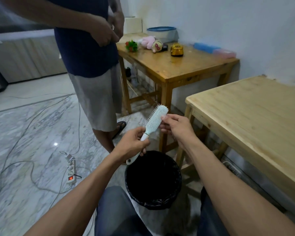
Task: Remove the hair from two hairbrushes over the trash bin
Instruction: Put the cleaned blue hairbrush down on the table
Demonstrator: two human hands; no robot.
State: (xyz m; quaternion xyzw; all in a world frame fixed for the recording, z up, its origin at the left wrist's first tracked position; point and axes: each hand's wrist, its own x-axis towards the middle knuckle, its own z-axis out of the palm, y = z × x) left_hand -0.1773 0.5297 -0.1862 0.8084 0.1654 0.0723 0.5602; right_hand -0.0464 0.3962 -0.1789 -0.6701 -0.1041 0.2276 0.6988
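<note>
A pale blue-white hairbrush (153, 122) is held up in the air, tilted so its bristled head points up and to the right and its handle end points down toward the near-left rim of a black-lined trash bin (174, 188) standing on the floor between the person's knees. The left hand (132, 144) grips the handle, fingers and thumb curled round it just below the head. The right hand (174, 126) is at the right edge of the brush head, its thumb and fingertips pinched together against the bristles; whether any hair lies between them is too fine to tell. The brush hangs above the bin's far-left rim rather than over its middle. To the right of the bin stands a light wooden table (255, 126), its near-left corner close to the right forearm. Behind it a darker wooden table (180, 68) against the wall carries a pink plush toy (150, 42) near its back-left corner, a gold toy car (177, 50) toward the middle, and a blue-lidded container (162, 32) at the back edge. A second person in a dark shirt and grey shorts (99, 103) stands at the left of that table. On the marble floor to the left lies a power strip (71, 174) with trailing cables.
</note>
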